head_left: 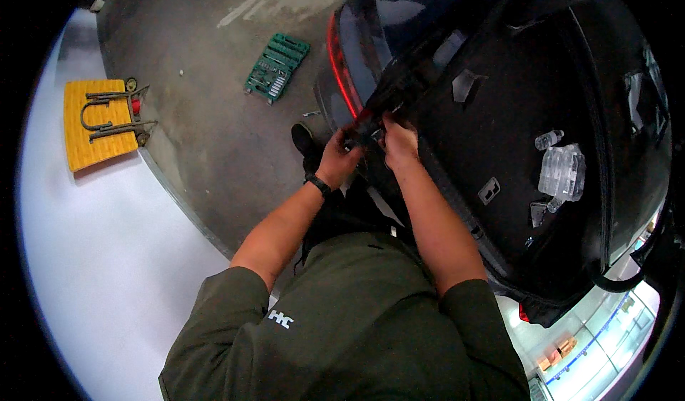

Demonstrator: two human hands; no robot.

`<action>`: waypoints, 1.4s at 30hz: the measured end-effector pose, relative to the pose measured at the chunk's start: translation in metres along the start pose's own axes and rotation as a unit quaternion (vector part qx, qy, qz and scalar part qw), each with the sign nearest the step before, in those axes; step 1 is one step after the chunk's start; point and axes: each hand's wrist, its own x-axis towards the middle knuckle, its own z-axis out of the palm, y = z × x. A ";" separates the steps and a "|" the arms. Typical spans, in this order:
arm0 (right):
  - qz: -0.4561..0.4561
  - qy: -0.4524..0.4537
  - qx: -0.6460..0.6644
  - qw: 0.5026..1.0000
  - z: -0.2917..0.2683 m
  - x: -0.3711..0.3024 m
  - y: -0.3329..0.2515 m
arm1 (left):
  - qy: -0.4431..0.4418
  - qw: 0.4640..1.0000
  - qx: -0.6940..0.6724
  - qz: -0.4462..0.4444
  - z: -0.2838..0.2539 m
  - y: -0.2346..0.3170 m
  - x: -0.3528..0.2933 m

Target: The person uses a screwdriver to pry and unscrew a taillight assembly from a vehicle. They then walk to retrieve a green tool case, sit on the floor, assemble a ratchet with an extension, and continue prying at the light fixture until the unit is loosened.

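Note:
My left hand, with a dark watch on the wrist, is closed at the rear corner of a dark car, just below the lower end of the red tail light. Beside it, my right hand is closed too, at the edge of the open trunk. Between the two hands are small dark parts, too dim and blurred to name. Whatever the fingers grip is hidden by the hands and the shadow.
An open green socket set case lies on the floor, with a small metal tool near my shoe. Wrapped water bottles lie in the trunk. A yellow folding table leans at the white wall.

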 end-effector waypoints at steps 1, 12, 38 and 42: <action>0.001 -0.004 0.004 1.000 0.002 -0.001 -0.002 | -0.010 0.999 0.034 0.007 -0.002 -0.001 0.002; 0.057 0.022 0.033 0.998 0.009 0.016 0.000 | 0.026 0.999 -0.009 0.023 -0.003 -0.008 0.008; 0.035 0.016 0.100 0.994 0.006 -0.007 -0.013 | -0.032 0.997 0.027 -0.068 -0.013 0.003 0.019; 0.009 -0.034 0.038 0.999 -0.003 0.001 -0.008 | -0.053 0.993 -0.018 -0.103 -0.016 -0.002 0.024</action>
